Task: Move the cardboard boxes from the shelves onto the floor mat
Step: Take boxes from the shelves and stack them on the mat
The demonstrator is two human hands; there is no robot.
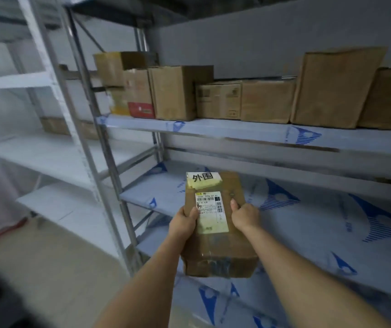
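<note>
A brown cardboard box (220, 245) with a white shipping label and a yellow-white tag is held up in front of the middle shelf. My left hand (184, 221) grips its left side, thumb on the label. My right hand (245, 215) grips its right side, thumb on top. Several more cardboard boxes (175, 92) stand in a row on the upper shelf (237, 131). No floor mat is in view.
Metal shelf uprights (102, 143) stand to the left of the box. White shelves (47, 157) fill the left side, with one low box (54, 125) on them. Blue-printed film covers the lower shelves (331, 223). Bare floor (54, 261) lies at lower left.
</note>
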